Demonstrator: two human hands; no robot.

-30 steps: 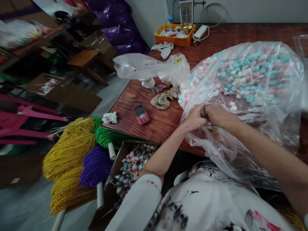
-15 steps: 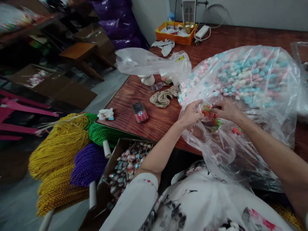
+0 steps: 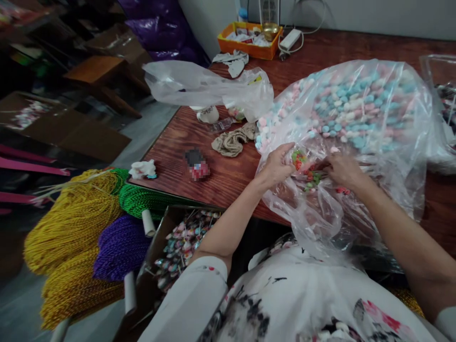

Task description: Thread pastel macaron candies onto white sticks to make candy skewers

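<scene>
A large clear plastic bag [image 3: 402, 180] lies on the table, with many small pink, blue and white pieces [image 3: 342, 114] that look like pastel sweets. At the near side of this bag, my left hand [image 3: 276, 167] is closed on the plastic, its thumb and index finger around a fold. Small red and green pieces [image 3: 313, 178] sit between my two hands on the plastic; their exact kind is hard to make out. My right hand [image 3: 344, 171] is just right of them, over the bag, its fingers smeared by motion.
Left on the table are a crumpled beige cloth [image 3: 233, 140], a white mug [image 3: 207, 114] and a blurred-out red and black item [image 3: 197, 164]. An orange tray [image 3: 249, 47] stands at the back. Below the edge, a box of wrapped lollipops [image 3: 185, 242] adjoins yellow cord bundles [image 3: 71, 218].
My right hand has moved away from the red and green pieces, slightly right. My left hand stays at the bag. The whole view has shifted a little.
</scene>
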